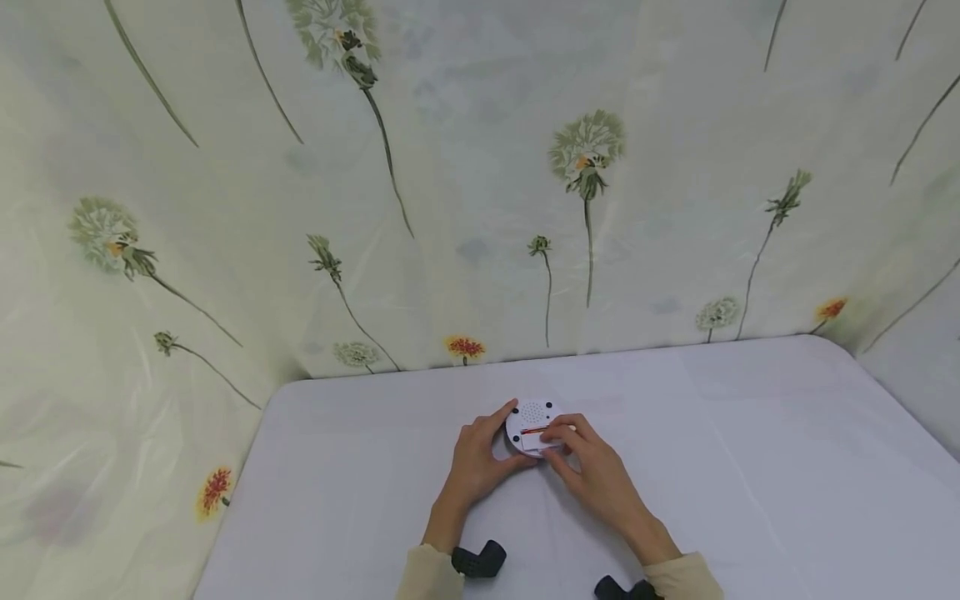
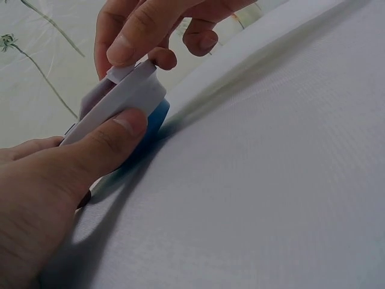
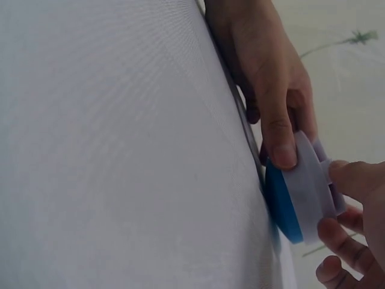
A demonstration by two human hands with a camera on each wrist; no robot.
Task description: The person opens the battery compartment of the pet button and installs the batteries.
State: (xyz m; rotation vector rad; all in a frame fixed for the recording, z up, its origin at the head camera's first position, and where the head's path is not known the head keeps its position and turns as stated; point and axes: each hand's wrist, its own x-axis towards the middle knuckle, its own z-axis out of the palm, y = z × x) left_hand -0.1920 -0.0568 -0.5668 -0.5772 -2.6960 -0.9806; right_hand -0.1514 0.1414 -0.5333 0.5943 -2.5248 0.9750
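Note:
A round white device (image 1: 533, 412) lies with its back upward, showing a grid of small speaker holes and dark round feet. In the right wrist view its other side is blue (image 3: 281, 205). My left hand (image 1: 477, 465) grips the device by its rim, thumb at the near edge and fingers at the far left. My right hand (image 1: 598, 477) pinches a small white cover (image 2: 120, 74) at the opening in the back. Beside the cover a thin red strip (image 1: 534, 431) shows in the head view. The inside of the opening is mostly hidden by fingers.
The device is on a table with a white cloth (image 1: 360, 475), near its middle. A curtain (image 1: 480, 167) printed with dandelions hangs behind the far edge and along the left side. Black wrist camera mounts (image 1: 480, 559) sit at both wrists.

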